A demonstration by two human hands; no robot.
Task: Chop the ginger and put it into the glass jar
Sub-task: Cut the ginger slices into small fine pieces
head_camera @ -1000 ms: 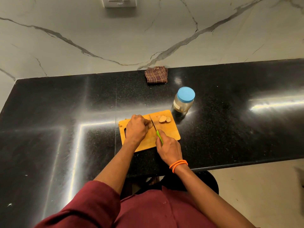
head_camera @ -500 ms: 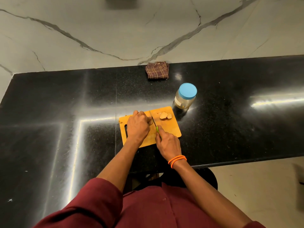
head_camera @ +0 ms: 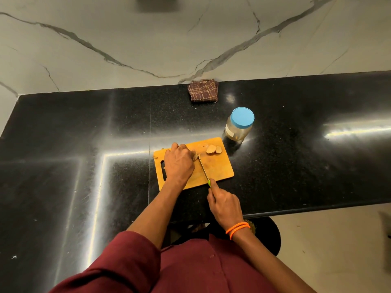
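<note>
An orange cutting board [head_camera: 220,168] lies on the black counter. My left hand [head_camera: 178,162] curls over a piece of ginger [head_camera: 195,156] on the board and holds it down; most of the piece is hidden under my fingers. My right hand [head_camera: 224,205] grips the green handle of a thin knife [head_camera: 203,169], whose blade lies against the ginger's right side. Cut ginger slices [head_camera: 213,149] rest at the board's far right corner. A glass jar [head_camera: 239,125] with a blue lid stands closed just beyond that corner.
A folded brown checked cloth [head_camera: 204,90] lies at the back of the black counter [head_camera: 84,144], against the marble wall. The counter's front edge runs just under my right wrist, with a dark stool [head_camera: 268,235] below it.
My right hand has drawn back toward me, pulling the knife along the ginger. My left hand stays on the ginger.
</note>
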